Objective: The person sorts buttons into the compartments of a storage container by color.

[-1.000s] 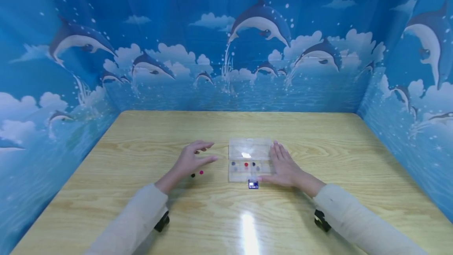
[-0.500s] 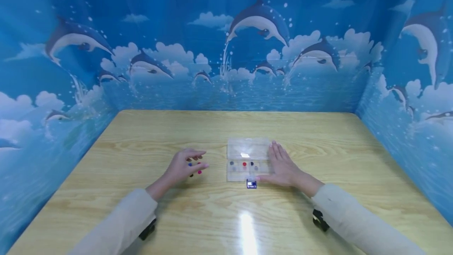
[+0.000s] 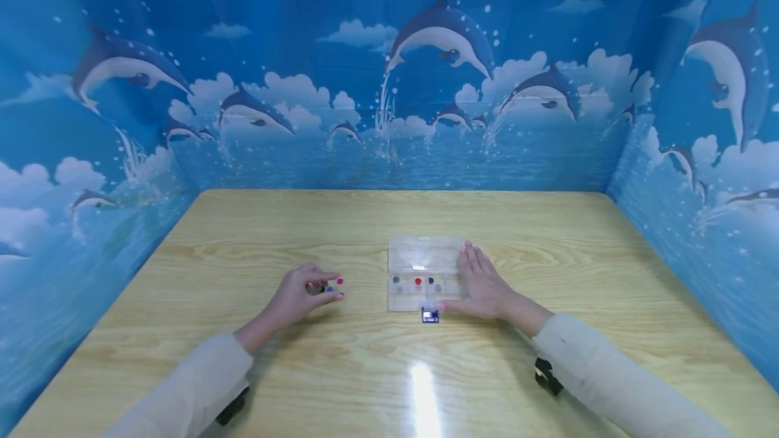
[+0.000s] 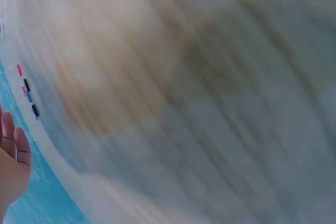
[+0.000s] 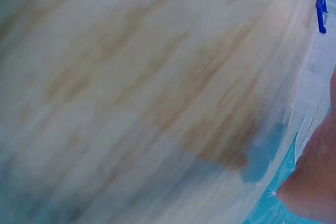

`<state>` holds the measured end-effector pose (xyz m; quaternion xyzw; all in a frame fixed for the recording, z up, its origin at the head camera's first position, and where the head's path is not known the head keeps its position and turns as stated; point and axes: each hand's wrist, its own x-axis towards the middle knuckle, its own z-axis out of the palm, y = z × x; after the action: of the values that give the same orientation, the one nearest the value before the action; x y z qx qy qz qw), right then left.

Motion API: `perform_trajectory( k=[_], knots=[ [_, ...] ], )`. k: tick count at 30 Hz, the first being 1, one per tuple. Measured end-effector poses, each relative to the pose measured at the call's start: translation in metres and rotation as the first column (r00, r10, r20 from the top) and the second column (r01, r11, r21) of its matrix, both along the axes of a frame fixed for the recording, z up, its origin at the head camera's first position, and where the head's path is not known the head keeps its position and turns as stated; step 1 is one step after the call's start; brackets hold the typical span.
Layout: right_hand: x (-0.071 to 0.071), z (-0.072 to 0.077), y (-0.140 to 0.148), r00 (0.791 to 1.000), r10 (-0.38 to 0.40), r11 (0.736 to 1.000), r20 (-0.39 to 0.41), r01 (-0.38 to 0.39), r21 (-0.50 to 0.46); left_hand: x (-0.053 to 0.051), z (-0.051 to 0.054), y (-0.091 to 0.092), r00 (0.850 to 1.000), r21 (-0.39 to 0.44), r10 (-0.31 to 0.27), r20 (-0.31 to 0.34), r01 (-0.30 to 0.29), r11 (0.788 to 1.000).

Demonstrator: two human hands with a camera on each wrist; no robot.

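Observation:
A clear plastic box (image 3: 404,301) lies with its lid (image 3: 420,252) folded back, several small red and dark pieces in its compartments and a blue latch (image 3: 430,315) at the front. My right hand (image 3: 487,291) lies flat along the box's right side, fingers straight, thumb beside the latch. To the left, my left hand (image 3: 296,297) hovers around several small pieces, thumb and fingers spread apart with nothing seen between the tips. A pink piece (image 3: 340,281) is just past its fingertips; a blue piece (image 3: 329,288) lies between thumb and fingers. The left wrist view shows the pieces (image 4: 27,85) beyond the hand's fingers.
The wood-patterned table (image 3: 365,370) spreads around the box and the pieces. A blue curtain (image 3: 341,161) printed with dolphins stands along the back and both sides of the table.
My left hand has moved left and slightly down from beside the box to the loose pieces, uncovering some of them. My right hand stays against the box.

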<state>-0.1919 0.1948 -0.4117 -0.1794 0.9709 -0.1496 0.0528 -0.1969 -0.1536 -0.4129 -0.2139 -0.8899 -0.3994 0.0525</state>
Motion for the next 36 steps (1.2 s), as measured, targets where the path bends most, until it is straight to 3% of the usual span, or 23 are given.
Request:
perform_trajectory(
  k=[13,24,31,36],
  knots=[
    [0.000,0.000,0.000,1.000,0.003,1.000,0.002,-0.003,-0.009,0.000,-0.006,-0.018,0.999,-0.106,-0.018,0.036,0.022,0.994],
    [0.000,0.001,0.000,1.000,0.009,1.000,0.012,-0.009,-0.007,0.001,-0.010,-0.024,0.999,-0.131,-0.017,0.046,0.023,0.991],
    [-0.001,0.000,0.000,1.000,0.008,1.000,0.006,-0.008,0.000,0.000,-0.015,-0.024,0.998,-0.105,-0.022,0.054,0.028,0.994],
    [-0.002,-0.002,0.001,1.000,0.006,1.000,-0.004,-0.006,0.010,0.000,-0.016,-0.024,0.998,-0.042,-0.060,-0.011,0.060,0.997]
  ],
)
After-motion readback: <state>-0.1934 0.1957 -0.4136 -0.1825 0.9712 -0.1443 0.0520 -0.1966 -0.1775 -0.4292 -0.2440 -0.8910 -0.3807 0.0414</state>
